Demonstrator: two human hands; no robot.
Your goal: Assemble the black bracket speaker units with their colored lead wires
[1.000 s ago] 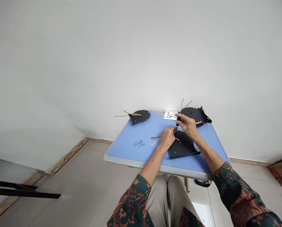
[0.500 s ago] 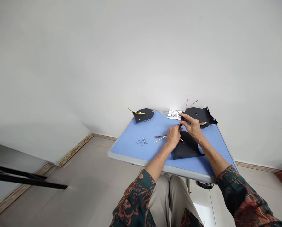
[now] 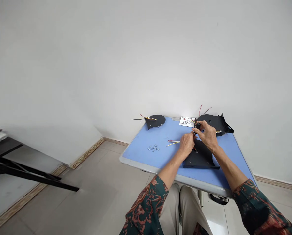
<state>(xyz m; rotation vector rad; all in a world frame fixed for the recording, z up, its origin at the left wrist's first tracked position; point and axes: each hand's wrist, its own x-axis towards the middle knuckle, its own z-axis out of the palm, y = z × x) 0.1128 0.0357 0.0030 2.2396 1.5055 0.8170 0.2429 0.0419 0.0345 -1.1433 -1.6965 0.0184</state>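
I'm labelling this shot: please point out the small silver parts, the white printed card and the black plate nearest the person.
Small silver parts [image 3: 153, 148]: head view, a piece mid-cluster.
White printed card [image 3: 186, 121]: head view, middle of its printed face.
Black plate [image 3: 201, 156]: head view, its flat top face.

My only view looks forward and down from the wearer's head, near enough that the sleeves [image 3: 148, 204] enter at the bottom edge; the desk [image 3: 172, 132] sits right of lower centre, the wall [image 3: 146, 58] above.
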